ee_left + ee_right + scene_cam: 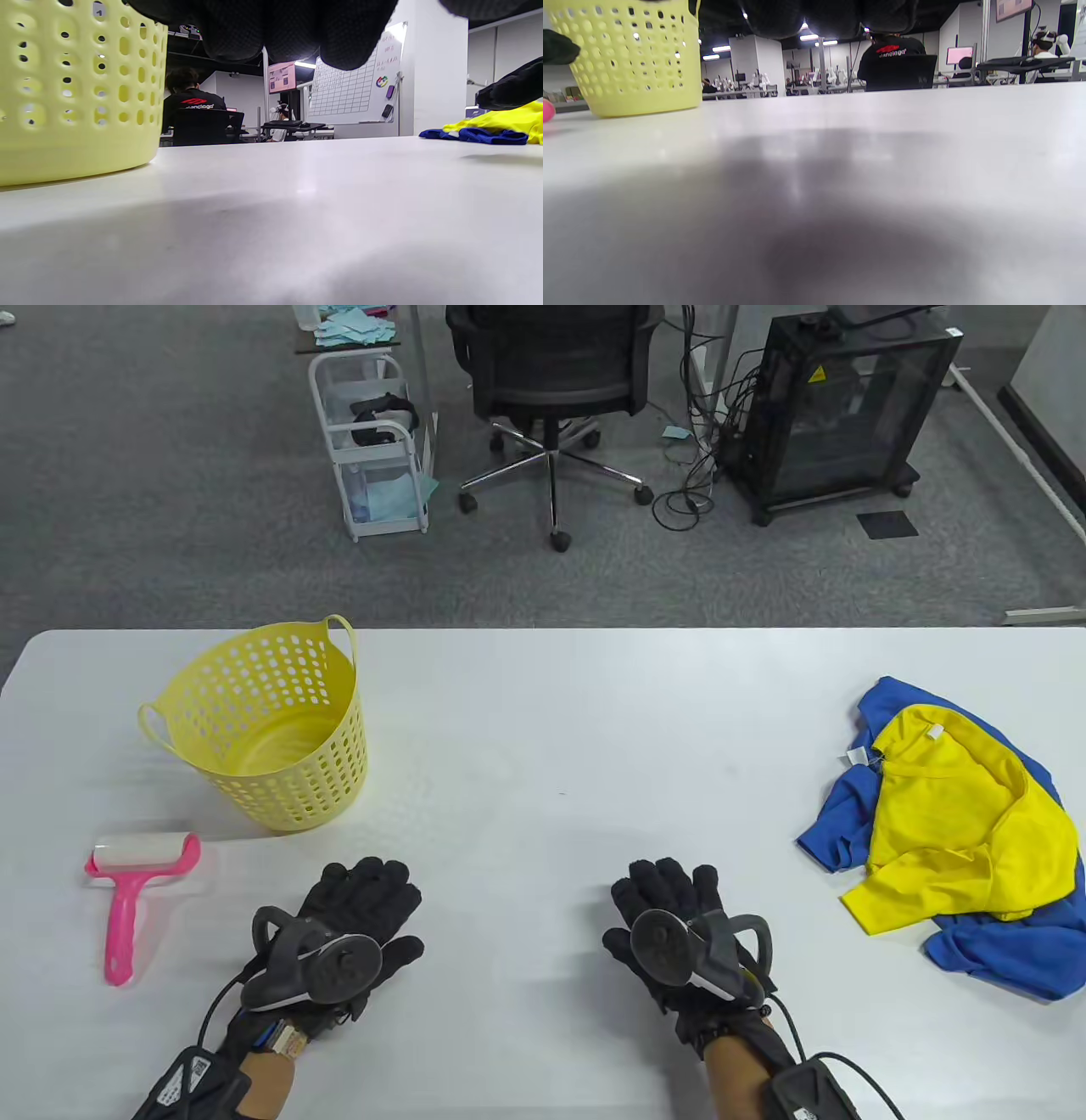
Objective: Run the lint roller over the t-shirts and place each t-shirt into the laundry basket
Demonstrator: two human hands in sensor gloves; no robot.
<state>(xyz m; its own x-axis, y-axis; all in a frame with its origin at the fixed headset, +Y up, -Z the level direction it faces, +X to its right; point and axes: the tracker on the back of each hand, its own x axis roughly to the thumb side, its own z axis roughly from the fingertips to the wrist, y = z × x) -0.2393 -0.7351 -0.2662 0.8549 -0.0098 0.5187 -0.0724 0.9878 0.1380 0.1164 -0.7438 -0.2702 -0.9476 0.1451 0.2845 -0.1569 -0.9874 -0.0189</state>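
A yellow perforated laundry basket (267, 725) stands empty at the table's left; it also shows in the left wrist view (76, 93) and the right wrist view (634, 59). A pink lint roller (136, 891) lies in front of it, handle toward me. A yellow t-shirt (959, 823) lies crumpled on top of a blue t-shirt (1010, 954) at the right edge, both seen low in the left wrist view (505, 123). My left hand (365, 899) and right hand (670, 895) rest flat on the table near the front, fingers straight, holding nothing.
The white table (551, 729) spreads between basket and shirts. Beyond its far edge stand an office chair (551, 381), a white trolley (373, 441) and a black cabinet (840, 407). People sit at desks in the background.
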